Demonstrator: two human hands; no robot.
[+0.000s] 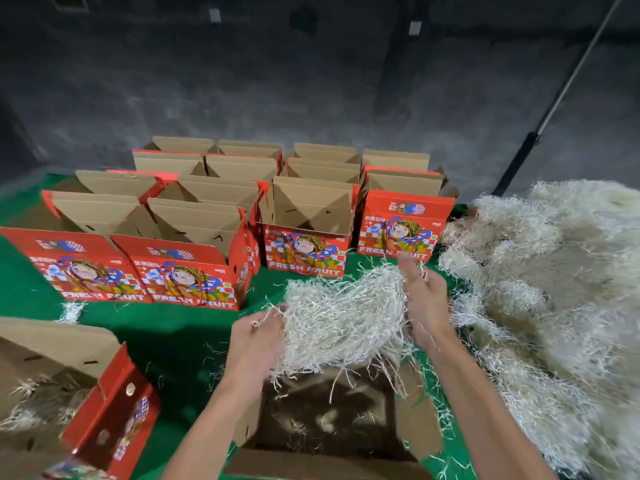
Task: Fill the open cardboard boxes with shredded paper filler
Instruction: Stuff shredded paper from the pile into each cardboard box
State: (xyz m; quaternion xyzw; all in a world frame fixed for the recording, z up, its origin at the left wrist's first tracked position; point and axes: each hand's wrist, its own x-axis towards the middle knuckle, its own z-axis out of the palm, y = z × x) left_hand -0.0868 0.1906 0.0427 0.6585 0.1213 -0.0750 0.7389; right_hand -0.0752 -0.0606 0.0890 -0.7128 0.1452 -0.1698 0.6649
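Nearest the camera, an open cardboard box (325,420) sits on the green floor covering (173,327), with only a few stray strands on its dark bottom. Directly above it, a bundle of shredded paper filler (343,320) is held between the two hands. The left hand (258,337) curls its fingers into the bundle's left edge, gripping it; the right hand (420,296) lies flat with straight fingers against the right side, so the hands are apart with the paper between them. To the left stands a tilted red fruit box (69,400) already holding some filler. Farther off, rows of red "FRESH FRUIT" boxes (298,220) stand open and seemingly empty, and a large heap of filler (554,289) lies to the right. The step in hand looks like loading the near box; next the bundle needs lowering and releasing inside, then pressing down.
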